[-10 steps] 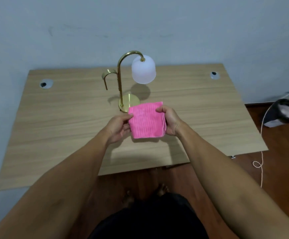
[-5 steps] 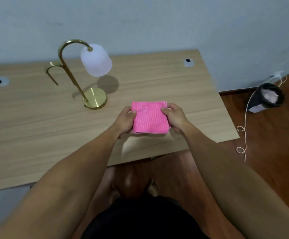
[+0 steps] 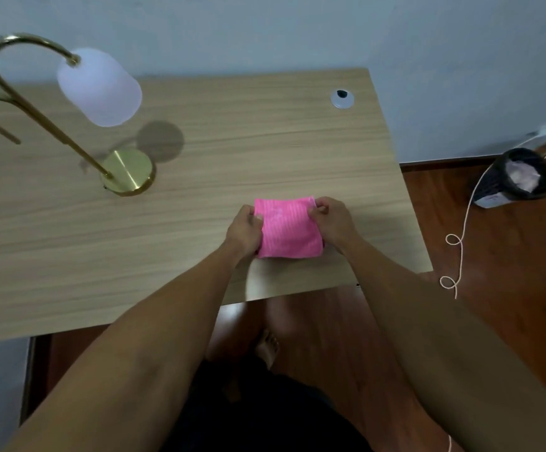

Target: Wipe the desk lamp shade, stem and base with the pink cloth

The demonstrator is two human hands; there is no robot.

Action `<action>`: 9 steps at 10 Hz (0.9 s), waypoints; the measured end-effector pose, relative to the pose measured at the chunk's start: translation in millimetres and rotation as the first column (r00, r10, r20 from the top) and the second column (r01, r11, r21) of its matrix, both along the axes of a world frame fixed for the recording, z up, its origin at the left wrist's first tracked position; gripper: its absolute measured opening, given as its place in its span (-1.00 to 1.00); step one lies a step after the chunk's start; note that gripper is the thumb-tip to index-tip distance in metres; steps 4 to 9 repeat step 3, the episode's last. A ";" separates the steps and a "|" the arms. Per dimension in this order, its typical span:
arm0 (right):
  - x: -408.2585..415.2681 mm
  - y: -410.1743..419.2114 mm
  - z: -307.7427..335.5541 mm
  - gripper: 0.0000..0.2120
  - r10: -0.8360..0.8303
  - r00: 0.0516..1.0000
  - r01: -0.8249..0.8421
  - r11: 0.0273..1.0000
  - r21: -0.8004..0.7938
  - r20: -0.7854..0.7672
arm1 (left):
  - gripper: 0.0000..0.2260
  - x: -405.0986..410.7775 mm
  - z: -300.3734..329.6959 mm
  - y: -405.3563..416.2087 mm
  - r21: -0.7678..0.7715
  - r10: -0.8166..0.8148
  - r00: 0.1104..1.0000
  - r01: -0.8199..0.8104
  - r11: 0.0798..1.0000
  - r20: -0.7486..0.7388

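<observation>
Home room, wooden desk (image 3: 265, 151) against plain wall, wood floor, small bin (image 3: 522, 177), loose cord (image 3: 460, 230)

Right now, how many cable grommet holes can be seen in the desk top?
1. A single grommet sits near the desk's far right corner. The desk's left part runs out of frame, so another may be hidden there.
</observation>
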State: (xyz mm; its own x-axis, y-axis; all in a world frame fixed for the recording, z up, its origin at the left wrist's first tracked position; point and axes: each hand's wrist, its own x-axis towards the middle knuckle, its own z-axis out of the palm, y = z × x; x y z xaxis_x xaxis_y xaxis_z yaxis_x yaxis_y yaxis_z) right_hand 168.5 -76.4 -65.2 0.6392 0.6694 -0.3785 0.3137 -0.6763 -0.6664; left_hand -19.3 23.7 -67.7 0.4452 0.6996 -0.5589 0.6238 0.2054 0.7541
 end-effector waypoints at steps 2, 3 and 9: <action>0.4 -6.1 4.4 -0.70 0.013 0.992 0.001 0.994 -0.109 0.127 | -0.81 0.7 12.4 -9.8 0.019 -0.046 0.993 0.048 0.999 -0.110; -2.6 -2.2 12.6 -0.63 -0.025 0.982 0.042 0.995 -0.087 0.189 | -0.69 -8.9 8.6 -7.2 0.127 -0.139 0.962 0.172 0.977 -0.235; -2.6 -2.2 12.6 -0.63 -0.025 0.982 0.042 0.995 -0.087 0.189 | -0.69 -8.9 8.6 -7.2 0.127 -0.139 0.962 0.172 0.977 -0.235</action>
